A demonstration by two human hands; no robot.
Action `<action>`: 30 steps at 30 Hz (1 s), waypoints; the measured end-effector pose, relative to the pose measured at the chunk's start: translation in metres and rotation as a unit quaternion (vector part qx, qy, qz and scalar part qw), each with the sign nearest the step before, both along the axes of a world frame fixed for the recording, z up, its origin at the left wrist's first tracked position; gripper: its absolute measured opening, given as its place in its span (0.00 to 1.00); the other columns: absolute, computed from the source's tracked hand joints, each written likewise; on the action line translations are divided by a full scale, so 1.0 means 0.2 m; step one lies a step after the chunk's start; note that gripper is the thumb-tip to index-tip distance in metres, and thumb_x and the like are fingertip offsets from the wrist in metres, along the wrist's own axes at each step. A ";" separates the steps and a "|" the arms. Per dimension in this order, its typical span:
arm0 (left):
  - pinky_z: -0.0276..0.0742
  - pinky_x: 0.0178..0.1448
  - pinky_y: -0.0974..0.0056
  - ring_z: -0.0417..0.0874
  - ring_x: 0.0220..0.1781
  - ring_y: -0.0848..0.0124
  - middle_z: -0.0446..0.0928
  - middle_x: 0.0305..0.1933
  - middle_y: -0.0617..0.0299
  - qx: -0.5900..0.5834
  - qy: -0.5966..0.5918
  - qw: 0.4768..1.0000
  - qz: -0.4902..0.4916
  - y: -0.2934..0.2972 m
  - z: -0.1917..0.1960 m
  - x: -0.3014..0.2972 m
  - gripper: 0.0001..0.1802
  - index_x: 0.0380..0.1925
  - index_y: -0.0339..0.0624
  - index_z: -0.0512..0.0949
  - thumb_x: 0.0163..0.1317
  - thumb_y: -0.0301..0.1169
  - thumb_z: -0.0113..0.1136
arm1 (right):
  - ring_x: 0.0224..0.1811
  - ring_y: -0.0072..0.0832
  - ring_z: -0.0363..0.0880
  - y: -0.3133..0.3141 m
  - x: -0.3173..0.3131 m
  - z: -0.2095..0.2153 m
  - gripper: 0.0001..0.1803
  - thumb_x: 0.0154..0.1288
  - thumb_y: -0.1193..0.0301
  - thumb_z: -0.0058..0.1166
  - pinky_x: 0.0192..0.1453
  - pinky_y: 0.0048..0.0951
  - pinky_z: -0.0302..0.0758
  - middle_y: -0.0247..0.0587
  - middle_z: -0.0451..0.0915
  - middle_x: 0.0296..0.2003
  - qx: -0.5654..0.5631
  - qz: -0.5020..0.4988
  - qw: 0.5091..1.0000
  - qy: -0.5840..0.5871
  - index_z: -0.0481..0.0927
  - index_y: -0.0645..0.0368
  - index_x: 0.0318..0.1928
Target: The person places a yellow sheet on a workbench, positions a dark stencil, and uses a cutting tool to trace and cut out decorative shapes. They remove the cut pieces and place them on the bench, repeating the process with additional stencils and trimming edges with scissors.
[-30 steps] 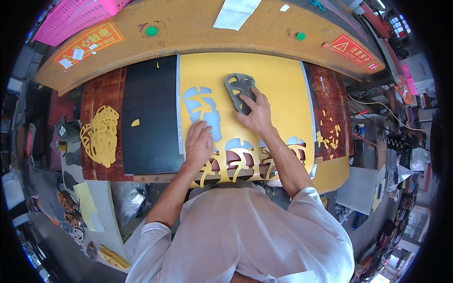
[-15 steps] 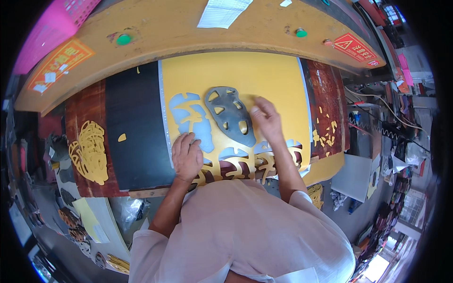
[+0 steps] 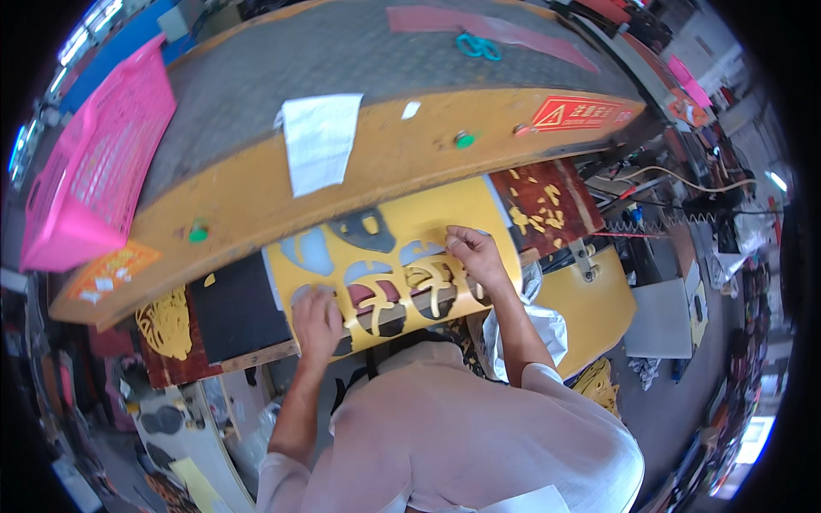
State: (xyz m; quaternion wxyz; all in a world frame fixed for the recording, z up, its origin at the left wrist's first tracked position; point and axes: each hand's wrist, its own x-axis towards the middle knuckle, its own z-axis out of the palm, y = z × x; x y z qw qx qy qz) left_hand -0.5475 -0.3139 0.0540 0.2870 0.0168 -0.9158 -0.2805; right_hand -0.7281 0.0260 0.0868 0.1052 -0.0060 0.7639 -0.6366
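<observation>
A yellow sheet (image 3: 419, 209) with several sole-shaped cut-outs covers the worktop and reaches over its front edge. My left hand (image 3: 316, 323) lies on the sheet's near left part, slightly blurred, with its fingers extended. Above the near right part is my right hand (image 3: 479, 256), its thumb and fingers drawn together in a pinch. Whether anything is between them is too small to tell. A dark grey cutting die (image 3: 363, 231) with openings rests on the sheet, beyond and between my hands. The machine's beam hides its far part.
An ochre machine beam (image 3: 385, 162) with green buttons spans the far side. On top are a pink basket (image 3: 111, 162), teal-handled scissors (image 3: 479, 47) and paper (image 3: 321, 141). Yellow scraps (image 3: 167, 325) lie left, small pieces (image 3: 539, 209) right. A white plastic bag (image 3: 543, 333) hangs near my right arm.
My view has tilted up and turned, showing the beam's top. The beam now covers part of the die. My right hand has moved from beside the die to the sheet's near right, fingers pinched.
</observation>
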 end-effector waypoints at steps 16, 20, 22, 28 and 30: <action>0.67 0.63 0.43 0.78 0.55 0.48 0.78 0.45 0.51 -0.140 -0.151 0.971 0.119 -0.10 -0.24 -0.52 0.17 0.46 0.47 0.81 0.58 0.40 0.66 | 0.52 0.50 0.82 -0.19 -0.33 -0.05 0.25 0.70 0.62 0.64 0.63 0.52 0.78 0.50 0.82 0.50 0.293 0.087 0.878 0.369 0.81 0.58 0.64; 0.70 0.60 0.44 0.80 0.52 0.49 0.81 0.46 0.52 -0.148 -0.127 0.974 0.115 -0.10 -0.24 -0.53 0.15 0.43 0.47 0.82 0.57 0.40 0.67 | 0.48 0.46 0.81 -0.21 -0.39 -0.25 0.10 0.62 0.63 0.66 0.55 0.49 0.78 0.42 0.82 0.42 0.307 0.095 0.840 0.438 0.87 0.54 0.39; 0.71 0.58 0.44 0.81 0.52 0.50 0.81 0.45 0.53 -0.150 -0.153 0.970 0.118 -0.10 -0.22 -0.53 0.14 0.41 0.47 0.82 0.57 0.39 0.68 | 0.45 0.47 0.81 -0.23 -0.42 -0.28 0.08 0.58 0.64 0.66 0.51 0.50 0.78 0.41 0.82 0.39 0.300 0.100 0.837 0.446 0.85 0.53 0.33; 0.70 0.59 0.46 0.80 0.51 0.51 0.80 0.46 0.55 -0.139 -0.078 0.979 0.126 -0.07 -0.22 -0.49 0.16 0.45 0.48 0.79 0.59 0.39 0.66 | 0.44 0.48 0.80 -0.27 -0.40 -0.29 0.11 0.66 0.60 0.65 0.50 0.51 0.76 0.42 0.81 0.36 0.349 0.104 0.835 0.412 0.87 0.55 0.34; 0.69 0.60 0.46 0.79 0.52 0.51 0.80 0.48 0.54 -0.116 -0.068 0.985 0.112 -0.06 -0.22 -0.47 0.16 0.45 0.47 0.78 0.59 0.38 0.67 | 0.47 0.48 0.79 -0.27 -0.37 -0.29 0.12 0.67 0.60 0.64 0.53 0.51 0.75 0.42 0.82 0.38 0.350 0.109 0.845 0.389 0.88 0.55 0.35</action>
